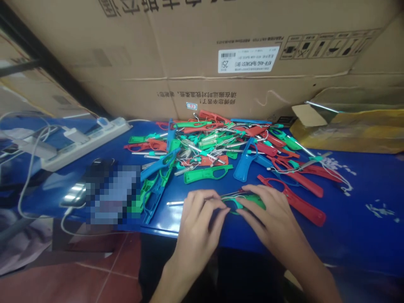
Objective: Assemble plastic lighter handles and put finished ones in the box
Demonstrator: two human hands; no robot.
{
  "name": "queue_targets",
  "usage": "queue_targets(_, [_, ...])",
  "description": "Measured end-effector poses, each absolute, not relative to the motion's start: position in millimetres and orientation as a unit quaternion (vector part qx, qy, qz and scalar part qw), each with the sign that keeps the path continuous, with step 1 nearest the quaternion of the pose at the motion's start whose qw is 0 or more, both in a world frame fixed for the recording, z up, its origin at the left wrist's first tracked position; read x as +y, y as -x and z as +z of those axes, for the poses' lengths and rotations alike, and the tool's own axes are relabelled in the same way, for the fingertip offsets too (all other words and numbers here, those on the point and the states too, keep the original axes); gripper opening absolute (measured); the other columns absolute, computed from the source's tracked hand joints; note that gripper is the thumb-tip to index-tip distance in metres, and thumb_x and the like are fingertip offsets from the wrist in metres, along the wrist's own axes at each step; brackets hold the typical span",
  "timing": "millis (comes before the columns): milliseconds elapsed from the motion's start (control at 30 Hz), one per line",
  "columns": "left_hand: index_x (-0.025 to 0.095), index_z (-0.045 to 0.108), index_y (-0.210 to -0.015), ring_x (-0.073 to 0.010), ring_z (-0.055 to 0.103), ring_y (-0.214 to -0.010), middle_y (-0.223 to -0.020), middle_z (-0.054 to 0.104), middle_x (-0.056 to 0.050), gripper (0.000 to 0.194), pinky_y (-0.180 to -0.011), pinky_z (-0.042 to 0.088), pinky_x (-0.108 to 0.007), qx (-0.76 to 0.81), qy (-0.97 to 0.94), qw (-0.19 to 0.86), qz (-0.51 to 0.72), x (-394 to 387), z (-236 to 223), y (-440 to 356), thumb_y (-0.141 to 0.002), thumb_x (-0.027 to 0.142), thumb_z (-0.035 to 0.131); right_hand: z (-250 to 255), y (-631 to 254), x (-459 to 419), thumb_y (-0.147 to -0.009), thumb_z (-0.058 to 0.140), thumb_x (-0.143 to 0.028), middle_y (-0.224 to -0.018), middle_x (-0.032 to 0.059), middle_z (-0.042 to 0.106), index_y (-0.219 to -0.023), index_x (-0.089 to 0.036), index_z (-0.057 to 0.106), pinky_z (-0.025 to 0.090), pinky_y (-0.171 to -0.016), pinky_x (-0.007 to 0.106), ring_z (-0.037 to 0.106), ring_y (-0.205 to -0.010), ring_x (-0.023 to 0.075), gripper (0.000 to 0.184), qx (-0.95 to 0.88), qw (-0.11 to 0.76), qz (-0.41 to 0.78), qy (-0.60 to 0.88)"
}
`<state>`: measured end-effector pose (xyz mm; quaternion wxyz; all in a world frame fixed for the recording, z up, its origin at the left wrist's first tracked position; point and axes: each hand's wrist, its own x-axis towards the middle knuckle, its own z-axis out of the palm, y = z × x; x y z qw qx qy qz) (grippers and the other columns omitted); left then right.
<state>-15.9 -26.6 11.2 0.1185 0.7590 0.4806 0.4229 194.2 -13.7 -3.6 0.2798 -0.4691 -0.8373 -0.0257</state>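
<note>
At the table's near edge, my left hand [202,214] and my right hand [269,210] close with bent fingers around a partly assembled long-neck lighter [257,201]. Its body is green, with a teal part and thin wires between my fingertips, and a metal tube [175,203] sticks out to the left past my left hand. My fingers cover much of it. Just beyond lies a heap of lighter parts [205,147]: red, green and blue half-casings, metal tubes, wires and teal pieces. A red casing [304,206] lies right of my right hand, and a green casing [206,173] lies ahead of my left.
A large cardboard box [176,54] walls off the back of the blue table [356,219]. On the left are a white power strip [85,143], cables and a dark device [91,176] near a blurred-out patch. An opened carton [356,130] and small white bits [381,210] are right.
</note>
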Motion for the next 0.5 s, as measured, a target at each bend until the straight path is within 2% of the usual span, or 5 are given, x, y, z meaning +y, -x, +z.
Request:
queue_targets(167, [0.022,0.062,-0.103,-0.0214,0.06,-0.102,-0.106,0.066,-0.003,0.01,-0.089,0.044,-0.038,0.495,-0.767,0.113,0.394,-13.5,23.7,38.3,-0.1,0.014,0.067,-0.6,-199.4,-15.3,-0.103,0.06,-0.025,-0.126,0.008,0.071,-0.125,-0.026,0.069,0.048,-0.1,0.045,0.064,-0.115,0.025,0.024,-0.809,0.334,-0.024,0.483])
queue_targets(233, [0.022,0.064,-0.104,-0.0219,0.06,-0.103,-0.106,0.068,-0.002,0.009,-0.091,0.042,-0.039,0.495,-0.787,0.107,0.353,-9.8,23.6,43.9,-0.099,0.017,0.068,0.7,-199.3,-15.7,-0.102,0.06,-0.021,-0.121,0.0079,0.073,-0.12,-0.024,0.071,0.049,-0.098,0.044,0.064,-0.111,0.0241,0.021,-0.796,0.357,-0.039,0.488])
queue_targets(333, [0.022,0.067,-0.109,-0.0232,0.06,-0.106,-0.109,0.071,-0.003,0.01,-0.095,0.04,-0.041,0.491,-0.803,0.094,0.324,-8.5,19.0,44.6,-0.1,0.018,0.068,0.3,-197.6,-15.5,-0.101,0.062,-0.021,-0.119,0.0078,0.074,-0.115,-0.023,0.073,0.049,-0.096,0.044,0.065,-0.11,0.025,0.018,-0.802,0.341,-0.043,0.488])
queue_targets(500, [0.022,0.069,-0.113,-0.0237,0.06,-0.107,-0.113,0.072,-0.004,0.014,-0.095,0.041,-0.042,0.475,-0.815,0.087,0.319,-4.9,10.7,39.5,-0.103,0.016,0.061,-3.1,-198.9,-13.0,-0.103,0.057,-0.019,-0.117,0.0077,0.075,-0.12,-0.021,0.07,0.051,-0.097,0.043,0.066,-0.109,0.0234,0.021,-0.794,0.36,0.014,0.489])
